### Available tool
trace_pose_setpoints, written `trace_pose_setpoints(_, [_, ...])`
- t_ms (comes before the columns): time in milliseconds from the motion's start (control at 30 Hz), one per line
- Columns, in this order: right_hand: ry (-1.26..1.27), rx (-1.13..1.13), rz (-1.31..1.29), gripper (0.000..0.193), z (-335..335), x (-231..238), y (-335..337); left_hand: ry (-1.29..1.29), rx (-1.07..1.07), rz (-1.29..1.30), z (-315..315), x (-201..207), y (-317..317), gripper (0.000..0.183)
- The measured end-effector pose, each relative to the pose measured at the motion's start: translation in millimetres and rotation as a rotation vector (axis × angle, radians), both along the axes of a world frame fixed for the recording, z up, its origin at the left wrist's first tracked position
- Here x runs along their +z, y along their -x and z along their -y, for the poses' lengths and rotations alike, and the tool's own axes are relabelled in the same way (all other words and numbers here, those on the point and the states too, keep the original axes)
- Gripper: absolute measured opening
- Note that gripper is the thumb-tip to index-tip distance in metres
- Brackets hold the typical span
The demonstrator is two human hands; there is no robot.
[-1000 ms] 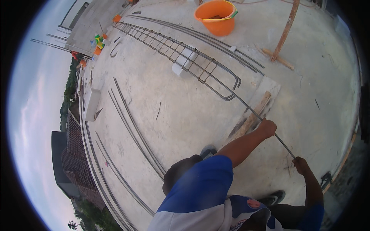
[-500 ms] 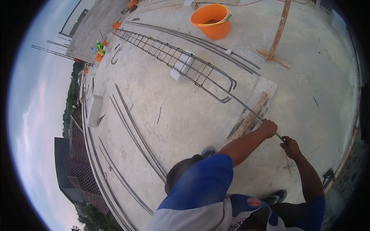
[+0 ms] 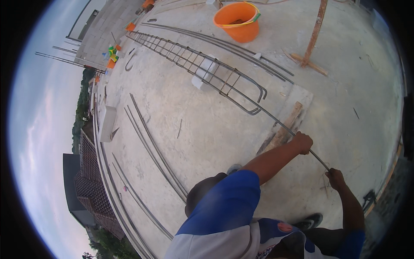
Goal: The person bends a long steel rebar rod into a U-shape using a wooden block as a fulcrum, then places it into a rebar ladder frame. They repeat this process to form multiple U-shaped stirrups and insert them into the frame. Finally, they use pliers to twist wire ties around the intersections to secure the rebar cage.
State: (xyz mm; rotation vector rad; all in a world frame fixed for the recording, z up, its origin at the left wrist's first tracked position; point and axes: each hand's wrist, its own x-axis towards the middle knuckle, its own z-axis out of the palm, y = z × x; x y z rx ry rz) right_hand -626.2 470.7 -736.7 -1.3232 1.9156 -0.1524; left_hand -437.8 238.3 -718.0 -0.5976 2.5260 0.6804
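Note:
My left hand (image 3: 303,143) is wrapped round a long steel reinforcing bar (image 3: 320,159). Farther down, to the right, my right hand (image 3: 335,178) grips the same bar near its end. The bar slants up and left from my hands into a long rebar cage (image 3: 194,64) of thin rods tied with cross stirrups. Bent hooks mark the cage's near end. Under the cage sits a pale block (image 3: 205,74). Beneath the bar, next to my left hand, lies a rough wooden plank (image 3: 285,127).
An orange bucket (image 3: 237,28) stands beyond the cage, near loose bars (image 3: 215,41). More rods (image 3: 151,144) lie at left, by a white block (image 3: 107,124). A rusty upright (image 3: 314,36) rises from a wooden piece at upper right. The slab's edge (image 3: 390,172) runs along the right.
My right hand has moved down and right, away from my left hand, and a longer stretch of bar shows between them. The left hand has hardly moved.

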Motion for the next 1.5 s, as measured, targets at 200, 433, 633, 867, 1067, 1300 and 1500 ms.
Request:
trace_pose_setpoints(200, [0.006, -0.02, 0.202, 0.035, 78, 53, -42, 0.042, 0.035, -0.059, -14, -19, 1, 0.024])
trace_pose_setpoints(433, [-0.334, 0.046, 0.084, 0.026, -75, -31, 89, -0.027, 0.056, -0.016, 3, -19, -4, 0.023])
trace_pose_setpoints(633, [-0.083, 0.091, -0.039, 0.02, -35, 8, 52, -0.048, 0.019, -0.005, -4, -14, 4, 0.026])
trace_pose_setpoints(867, [0.164, -0.013, 0.181, 0.073, 97, 67, -46, 0.161, 0.059, -0.153, -10, -12, 11, 0.034])
trace_pose_setpoints(1067, [-0.161, -0.068, -0.009, 0.079, 3, 35, 20, 0.062, 0.016, -0.101, 4, -8, -2, 0.032])
trace_pose_setpoints(1300, [0.053, -0.397, 0.124, 0.03, -112, 4, 75, -0.139, -0.026, -0.009, 20, -16, 4, 0.031])
trace_pose_setpoints(1500, [-0.055, -0.414, 0.315, 0.023, -77, 21, 56, -0.154, -0.079, 0.097, 23, -12, 10, 0.04])
